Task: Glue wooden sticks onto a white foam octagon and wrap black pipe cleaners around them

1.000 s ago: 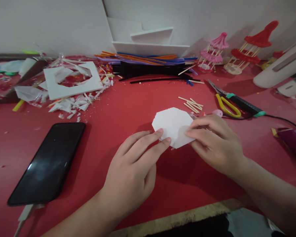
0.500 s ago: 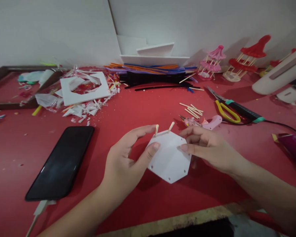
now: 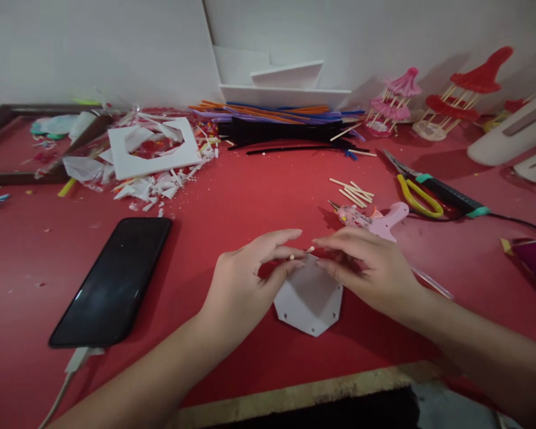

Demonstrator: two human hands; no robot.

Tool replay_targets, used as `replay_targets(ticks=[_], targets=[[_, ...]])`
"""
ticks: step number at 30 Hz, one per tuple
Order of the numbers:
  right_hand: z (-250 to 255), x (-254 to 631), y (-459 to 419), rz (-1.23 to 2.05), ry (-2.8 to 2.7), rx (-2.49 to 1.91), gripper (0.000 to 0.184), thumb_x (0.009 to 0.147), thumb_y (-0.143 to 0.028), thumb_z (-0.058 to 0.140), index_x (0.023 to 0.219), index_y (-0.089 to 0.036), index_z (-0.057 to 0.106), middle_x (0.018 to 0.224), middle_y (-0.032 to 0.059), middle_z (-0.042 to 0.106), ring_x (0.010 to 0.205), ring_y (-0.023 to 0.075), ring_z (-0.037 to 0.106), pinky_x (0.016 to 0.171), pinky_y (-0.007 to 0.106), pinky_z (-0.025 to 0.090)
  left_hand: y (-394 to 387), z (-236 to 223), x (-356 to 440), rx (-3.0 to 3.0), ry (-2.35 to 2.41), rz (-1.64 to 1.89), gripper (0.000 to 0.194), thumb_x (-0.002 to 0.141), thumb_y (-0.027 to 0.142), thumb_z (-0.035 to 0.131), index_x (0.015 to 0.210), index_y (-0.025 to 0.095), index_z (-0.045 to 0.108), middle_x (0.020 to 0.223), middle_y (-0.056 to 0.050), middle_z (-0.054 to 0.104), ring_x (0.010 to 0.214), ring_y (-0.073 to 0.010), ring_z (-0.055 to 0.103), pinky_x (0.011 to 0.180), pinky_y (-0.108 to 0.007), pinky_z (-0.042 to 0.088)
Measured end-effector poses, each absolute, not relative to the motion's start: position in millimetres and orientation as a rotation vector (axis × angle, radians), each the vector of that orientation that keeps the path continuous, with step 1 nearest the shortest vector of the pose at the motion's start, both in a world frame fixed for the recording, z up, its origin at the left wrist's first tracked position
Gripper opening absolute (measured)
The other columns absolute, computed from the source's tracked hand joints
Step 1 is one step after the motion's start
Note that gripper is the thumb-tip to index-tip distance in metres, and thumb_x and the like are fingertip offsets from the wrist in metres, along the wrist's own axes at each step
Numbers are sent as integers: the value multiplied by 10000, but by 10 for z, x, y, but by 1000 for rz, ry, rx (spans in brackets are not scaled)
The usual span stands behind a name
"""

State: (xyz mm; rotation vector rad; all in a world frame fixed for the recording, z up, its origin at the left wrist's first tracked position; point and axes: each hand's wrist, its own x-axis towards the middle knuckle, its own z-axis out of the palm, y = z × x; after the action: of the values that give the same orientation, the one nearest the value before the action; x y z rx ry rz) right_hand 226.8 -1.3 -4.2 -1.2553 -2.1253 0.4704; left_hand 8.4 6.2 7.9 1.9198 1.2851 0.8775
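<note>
A white many-sided foam board (image 3: 310, 295), with small holes near its corners, lies on the red tabletop in front of me. Two short wooden sticks stand up from its far edge. My left hand (image 3: 261, 274) has its thumb and a finger closed around the left stick (image 3: 292, 257), while its index finger stretches out above. Beside the right stick (image 3: 311, 249), my right hand (image 3: 361, 259) is curved, thumb and index fingertips apart. Both hands cover the board's upper side edges.
Right of the hands are a pink glue gun (image 3: 388, 220), loose sticks (image 3: 355, 193), and yellow-handled pliers (image 3: 422, 196) by a black-and-teal corded tool (image 3: 451, 193). A phone (image 3: 111, 280) lies left. Foam scraps (image 3: 154, 185), pipe cleaners (image 3: 286, 131) and small carousel-like models (image 3: 390, 104) stand behind.
The board has gone from tilted in both hands to flat on the table. My hands have moved to its far edge, the left closing on one stick, the right coming beside the other.
</note>
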Motion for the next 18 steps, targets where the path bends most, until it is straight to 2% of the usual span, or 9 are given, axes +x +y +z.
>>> replay_targets(ticks=[3,7,12,18], targets=[[-60,2235,18,434,-2176,-1179,210,927,-223,566,1091,-210,698,1006,60,713,876,143,679,738,245,548,52,80,112,1882,1199,891,246,873,180,676,1112,232,647,946,47,804,901,-96,755,826,-132,545],[-67,2197,25,459,-2181,-1151,181,923,-183,546,985,-210,714,938,42,732,827,136,692,727,247,555,28,81,131,1868,1174,893,175,867,177,684,1030,239,662,972,54,793,919,-79,749,752,-84,540],[-85,2196,23,424,-2190,-1189,185,905,-151,555,970,-204,720,923,38,765,835,150,718,741,264,571,16,59,96,1862,1239,875,179,812,227,753,976,243,683,926,57,786,874,-94,746,728,-106,548],[-86,2201,19,479,-2175,-1209,163,922,-199,569,958,-206,728,935,41,769,855,153,720,755,270,572,31,70,54,1982,1296,818,90,844,177,701,888,254,718,838,64,784,733,-102,727,637,-161,514]])
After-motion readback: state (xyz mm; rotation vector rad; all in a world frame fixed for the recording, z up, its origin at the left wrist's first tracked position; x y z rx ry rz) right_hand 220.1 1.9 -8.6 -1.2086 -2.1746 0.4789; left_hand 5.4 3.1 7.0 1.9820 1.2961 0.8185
